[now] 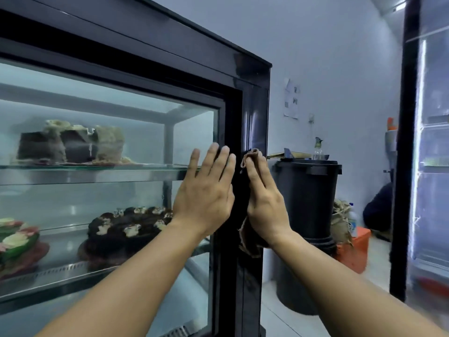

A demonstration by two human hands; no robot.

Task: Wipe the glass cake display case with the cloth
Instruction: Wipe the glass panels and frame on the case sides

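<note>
Brown cloth (pixel 251 154) lies pinned flat against the black corner post at the right front edge of the case (pixel 255 110). One end shows above the fingertips of the right hand (pixel 263 203) and a loose tail hangs below the wrist. That hand has its fingers straight and together, pressing the cloth rather than gripping it. Because only palm pressure holds the cloth, it may slide out and drop on a fast stroke, or the tail may bunch up and drag. The left hand (pixel 206 190) is spread flat and holds nothing. Its bare palm and fingers rest on the right edge of the glass (pixel 189 132) and partly on the frame. That contact is likely to leave prints or smears on the pane that is meant to come clean. The glass looks hazy, so a damp or soiled cloth may streak it rather than clear it. The cloth is also on the post and not on the pane, so the glass itself may get skipped. Leaning hard with both hands may shift the door, if it slides, and jolt the cakes (pixel 126 229) on the shelves inside. A bin (pixel 313 198) stands just beside the case's right side, so a wide sweep round the corner could knock it with an elbow.
</note>
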